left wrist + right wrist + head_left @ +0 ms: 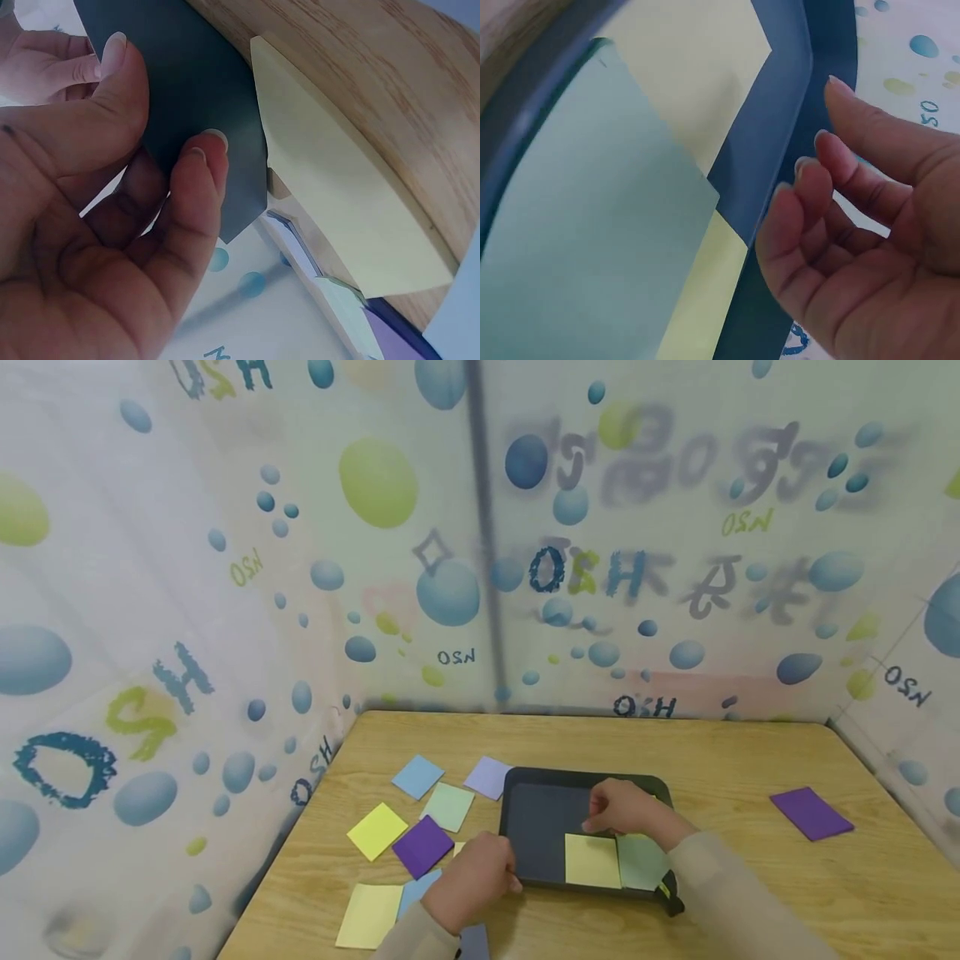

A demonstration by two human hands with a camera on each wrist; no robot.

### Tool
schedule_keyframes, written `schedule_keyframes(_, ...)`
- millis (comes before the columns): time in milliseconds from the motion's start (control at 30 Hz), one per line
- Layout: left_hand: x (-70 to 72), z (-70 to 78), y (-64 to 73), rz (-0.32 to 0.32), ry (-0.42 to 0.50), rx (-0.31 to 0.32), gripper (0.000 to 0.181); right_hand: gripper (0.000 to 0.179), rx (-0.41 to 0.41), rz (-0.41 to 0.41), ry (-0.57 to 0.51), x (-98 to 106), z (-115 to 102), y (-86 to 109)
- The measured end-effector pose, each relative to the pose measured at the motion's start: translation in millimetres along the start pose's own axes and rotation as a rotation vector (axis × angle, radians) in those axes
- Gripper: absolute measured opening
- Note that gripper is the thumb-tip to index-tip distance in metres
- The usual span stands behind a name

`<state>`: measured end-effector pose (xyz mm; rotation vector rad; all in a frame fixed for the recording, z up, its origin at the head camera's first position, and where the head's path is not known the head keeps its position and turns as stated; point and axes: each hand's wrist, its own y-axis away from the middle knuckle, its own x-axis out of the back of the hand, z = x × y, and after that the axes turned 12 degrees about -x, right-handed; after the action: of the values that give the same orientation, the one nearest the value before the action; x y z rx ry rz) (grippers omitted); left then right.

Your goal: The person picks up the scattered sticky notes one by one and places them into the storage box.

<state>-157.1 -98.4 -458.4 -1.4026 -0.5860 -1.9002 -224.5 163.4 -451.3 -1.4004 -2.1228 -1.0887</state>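
Observation:
A black tray [536, 827] lies on the wooden table. Inside it, a pale yellow paper square [592, 862] sits beside a grey-green square [637, 862] along the front side. Over these hovers my right hand [626, 810], fingers loosely bent, with a gap between thumb and fingertips and nothing held. Another yellow square [705, 292] shows past the green one in the right wrist view. My left hand [476, 877] is at the tray's front left corner, thumb and fingers apart and loosely curled, overlapping the tray wall [202, 90] in its wrist view. A cream square [337, 180] lies close by.
Left of the tray lie several paper squares, among them a purple one [423, 847], a bright yellow one [377, 832], a blue one [417, 777] and a lilac one [487, 777]. Another purple square [812, 814] lies far right. A patterned curtain [420, 677] stands behind the table.

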Motion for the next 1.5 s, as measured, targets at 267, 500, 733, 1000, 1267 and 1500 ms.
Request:
schedule_keyframes(267,-0.1,-0.5,-0.3,-0.011,0.018,0.016,0.014,0.025,0.003,0.08,0.036,1.1,5.5,11.5)
schedule_keyframes(500,0.6,1.0,-0.4,-0.016,0.018,0.015,0.015,0.024,0.048,0.132,0.055,-0.7,13.5,21.8)
schedule_keyframes(733,-0.1,0.4,-0.3,-0.017,0.028,0.023,0.012,0.018,0.062,0.231,0.045,-1.9,26.7,28.1)
schedule_keyframes(1000,-1.7,-0.4,-0.6,-0.013,0.03,0.019,0.015,0.011,0.054,0.309,-0.01,-0.7,46.4,34.0)
schedule_keyframes(1267,-0.6,-1.0,-1.7,-0.017,0.022,0.025,0.013,0.01,0.114,0.371,-0.032,4.1,61.9,37.1)
schedule_keyframes(1500,-3.6,-1.3,0.0,0.013,0.003,-0.012,0.015,0.011,0.164,0.37,-0.048,3.2,71.6,39.2)
